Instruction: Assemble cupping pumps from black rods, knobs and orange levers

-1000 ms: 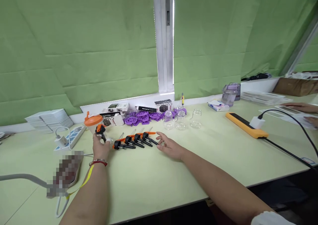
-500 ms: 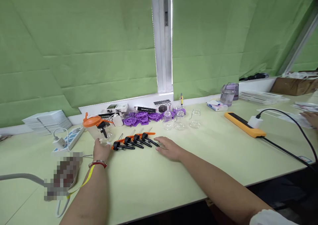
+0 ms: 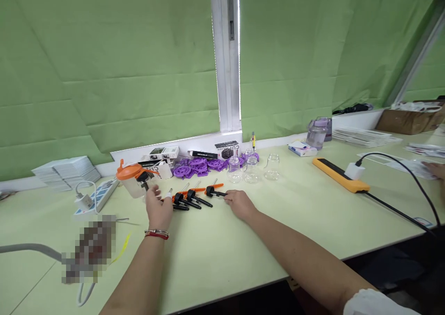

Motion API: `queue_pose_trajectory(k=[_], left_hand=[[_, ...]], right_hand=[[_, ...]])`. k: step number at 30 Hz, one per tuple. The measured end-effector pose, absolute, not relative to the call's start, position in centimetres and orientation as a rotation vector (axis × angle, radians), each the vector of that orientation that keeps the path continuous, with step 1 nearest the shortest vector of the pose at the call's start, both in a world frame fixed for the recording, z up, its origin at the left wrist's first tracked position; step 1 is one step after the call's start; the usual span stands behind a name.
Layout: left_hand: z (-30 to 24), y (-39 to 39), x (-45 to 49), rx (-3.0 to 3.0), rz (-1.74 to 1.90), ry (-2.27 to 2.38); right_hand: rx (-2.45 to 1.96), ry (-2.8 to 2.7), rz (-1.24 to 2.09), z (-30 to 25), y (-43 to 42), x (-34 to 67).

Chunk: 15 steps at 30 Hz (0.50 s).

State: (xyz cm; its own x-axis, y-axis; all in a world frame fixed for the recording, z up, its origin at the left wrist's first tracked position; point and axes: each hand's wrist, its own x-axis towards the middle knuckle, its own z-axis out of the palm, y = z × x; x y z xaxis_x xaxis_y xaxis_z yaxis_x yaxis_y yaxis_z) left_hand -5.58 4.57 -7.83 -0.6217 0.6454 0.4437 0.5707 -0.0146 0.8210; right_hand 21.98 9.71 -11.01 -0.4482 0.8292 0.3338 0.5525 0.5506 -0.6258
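My right hand (image 3: 241, 205) is closed on the black rod of the rightmost black-and-orange piece (image 3: 210, 191), which has a round black cap, an orange strip and a thin pale stem. Several similar black-and-orange pieces (image 3: 191, 197) lie in a row to its left. My left hand (image 3: 160, 208) hovers by the row's left end with its fingers apart, partly covering the leftmost piece. Just behind it stands a clear cup with an orange lid (image 3: 130, 171) and a black handle part. Clear glass jars (image 3: 251, 170) stand behind the row, to the right.
Purple openwork plastic parts (image 3: 198, 166) and small boxes (image 3: 227, 150) lie along the wall. At left are a white power strip (image 3: 106, 192) and white stacked sheets (image 3: 66, 173). An orange power strip (image 3: 340, 176) with a black cable lies right. Another person's hand (image 3: 434, 169) shows at far right.
My right hand has closed on the rightmost piece and shifted it slightly right, apart from the row. My left hand has moved right, from beside the orange-lidded cup to the row's left end.
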Motion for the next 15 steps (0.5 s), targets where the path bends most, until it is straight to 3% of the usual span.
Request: queue_pose_trajectory(k=[4, 9, 15], left_hand=[[-7.7, 4.1, -1.6, 1.37, 1.647, 1.724], [-7.7, 3.3, 1.1, 1.182, 1.533, 1.309], [-7.9, 3.4, 1.0, 1.108, 1.358, 1.418]], right_hand=[[-1.092, -2.079, 0.552, -10.7, 9.5, 22.4], [-0.758, -2.136, 0.488, -10.2, 8.2, 22.0], [-0.575, -2.351, 0.426, -10.3, 7.9, 21.5]])
